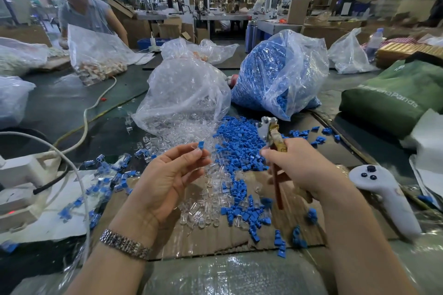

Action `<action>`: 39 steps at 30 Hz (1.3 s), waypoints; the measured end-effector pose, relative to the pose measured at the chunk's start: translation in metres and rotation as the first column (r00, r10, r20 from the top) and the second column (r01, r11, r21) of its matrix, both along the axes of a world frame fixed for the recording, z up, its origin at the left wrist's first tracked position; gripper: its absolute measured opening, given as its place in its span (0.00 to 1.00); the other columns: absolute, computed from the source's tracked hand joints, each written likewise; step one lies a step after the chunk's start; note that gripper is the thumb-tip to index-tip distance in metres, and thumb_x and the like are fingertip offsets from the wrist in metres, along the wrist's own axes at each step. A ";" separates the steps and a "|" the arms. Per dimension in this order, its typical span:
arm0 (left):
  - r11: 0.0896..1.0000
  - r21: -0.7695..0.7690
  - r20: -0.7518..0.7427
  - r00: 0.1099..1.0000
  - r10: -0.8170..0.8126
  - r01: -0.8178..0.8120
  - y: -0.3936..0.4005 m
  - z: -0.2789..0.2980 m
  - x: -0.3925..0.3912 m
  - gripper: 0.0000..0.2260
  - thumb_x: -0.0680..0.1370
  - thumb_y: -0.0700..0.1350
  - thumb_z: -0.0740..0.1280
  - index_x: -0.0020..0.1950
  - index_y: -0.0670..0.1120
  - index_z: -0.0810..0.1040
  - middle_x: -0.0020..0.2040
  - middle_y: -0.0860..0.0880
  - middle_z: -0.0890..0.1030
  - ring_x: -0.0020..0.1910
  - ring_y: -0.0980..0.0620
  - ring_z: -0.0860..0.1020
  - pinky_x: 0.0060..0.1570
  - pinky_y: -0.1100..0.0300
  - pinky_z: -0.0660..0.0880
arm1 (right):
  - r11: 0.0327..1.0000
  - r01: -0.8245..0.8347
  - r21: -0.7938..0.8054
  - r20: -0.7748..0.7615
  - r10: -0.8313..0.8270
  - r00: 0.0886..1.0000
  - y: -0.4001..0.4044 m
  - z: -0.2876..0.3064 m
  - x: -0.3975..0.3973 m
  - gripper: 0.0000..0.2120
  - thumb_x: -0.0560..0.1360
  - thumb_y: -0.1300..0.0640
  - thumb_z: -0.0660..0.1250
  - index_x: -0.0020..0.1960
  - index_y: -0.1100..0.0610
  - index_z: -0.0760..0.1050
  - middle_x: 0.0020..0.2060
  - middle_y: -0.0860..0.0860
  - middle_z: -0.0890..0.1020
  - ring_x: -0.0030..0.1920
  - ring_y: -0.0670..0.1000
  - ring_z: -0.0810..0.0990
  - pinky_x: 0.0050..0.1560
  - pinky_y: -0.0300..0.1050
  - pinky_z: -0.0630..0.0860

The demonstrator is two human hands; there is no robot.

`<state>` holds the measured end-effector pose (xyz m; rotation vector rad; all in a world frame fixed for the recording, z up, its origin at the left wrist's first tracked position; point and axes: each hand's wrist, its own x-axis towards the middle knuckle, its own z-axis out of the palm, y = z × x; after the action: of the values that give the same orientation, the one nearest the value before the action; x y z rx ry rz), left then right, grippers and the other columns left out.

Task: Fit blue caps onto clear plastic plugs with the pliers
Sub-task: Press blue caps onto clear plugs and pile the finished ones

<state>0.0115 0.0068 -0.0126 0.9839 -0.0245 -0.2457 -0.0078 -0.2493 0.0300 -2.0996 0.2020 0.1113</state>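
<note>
Here, left hand point(165, 179) fingers pinch a blue cap point(201, 145) on a clear plug point(195, 149); right hand point(297, 165) grips the pliers point(272, 135).

Plug bag point(184, 93) left of cap bag point(280, 74), pliers point(272, 134) before it

Clutter around the worktable

A white controller point(383, 194) lies right, a green bag point(393, 96) behind it; another person point(84, 9) handles a plastic bag point(96, 55).
</note>
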 end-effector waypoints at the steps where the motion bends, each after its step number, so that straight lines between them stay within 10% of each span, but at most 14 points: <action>1: 1.000 -0.007 0.000 1.000 0.004 -0.004 0.000 -0.001 0.001 0.07 0.74 0.35 0.72 0.49 0.42 0.87 0.53 0.37 0.85 0.50 0.44 0.86 0.41 0.59 0.83 | 0.987 -0.078 0.139 -0.061 0.087 0.994 0.001 0.004 -0.002 0.10 0.82 0.56 0.65 0.51 0.63 0.79 0.39 0.57 0.81 0.38 0.58 0.86 0.48 0.57 0.85; 4: 1.000 -0.009 0.007 1.000 0.018 -0.018 0.002 -0.002 0.003 0.07 0.74 0.35 0.73 0.50 0.41 0.87 0.54 0.38 0.85 0.53 0.43 0.85 0.44 0.57 0.83 | 0.879 -0.292 0.378 -0.161 0.373 0.914 0.013 0.005 -0.008 0.11 0.83 0.59 0.64 0.59 0.66 0.78 0.43 0.59 0.85 0.46 0.60 0.87 0.49 0.54 0.84; 9: 1.000 0.021 0.039 0.999 0.018 -0.018 -0.001 -0.001 0.003 0.07 0.72 0.36 0.74 0.47 0.44 0.88 0.53 0.41 0.86 0.52 0.46 0.85 0.49 0.55 0.83 | 0.811 -0.471 0.346 -0.150 0.544 0.826 0.037 0.006 -0.015 0.08 0.83 0.58 0.64 0.53 0.62 0.78 0.48 0.57 0.86 0.56 0.60 0.85 0.47 0.49 0.83; 21: 0.970 0.244 0.142 0.989 -0.032 -0.003 -0.005 0.000 -0.003 0.14 0.64 0.44 0.79 0.48 0.45 0.88 0.52 0.37 0.85 0.55 0.39 0.83 0.64 0.40 0.74 | 0.813 -0.520 0.261 -0.154 0.567 0.809 0.039 0.005 -0.017 0.12 0.84 0.55 0.64 0.54 0.65 0.76 0.48 0.60 0.87 0.51 0.60 0.87 0.52 0.52 0.84; 30: 0.942 0.327 0.164 0.986 0.014 -0.068 -0.006 0.001 -0.005 0.11 0.69 0.42 0.75 0.51 0.43 0.87 0.51 0.36 0.86 0.50 0.39 0.84 0.55 0.45 0.82 | 0.862 -0.462 0.209 -0.123 0.492 0.862 0.046 -0.004 -0.014 0.17 0.83 0.47 0.64 0.49 0.62 0.77 0.33 0.53 0.83 0.34 0.55 0.83 0.39 0.49 0.82; 39: 0.951 0.281 0.205 0.976 0.071 -0.128 -0.003 0.001 -0.003 0.13 0.66 0.46 0.77 0.49 0.44 0.87 0.52 0.39 0.86 0.53 0.42 0.84 0.56 0.52 0.80 | 0.828 -0.480 0.290 -0.145 0.533 0.833 0.040 0.002 -0.014 0.22 0.83 0.45 0.62 0.60 0.65 0.76 0.39 0.57 0.85 0.40 0.58 0.85 0.43 0.52 0.82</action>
<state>0.0087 0.0034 -0.0117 1.2995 -0.1178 -0.0593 -0.0215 -0.2097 0.0323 -1.8430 -0.2433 0.6642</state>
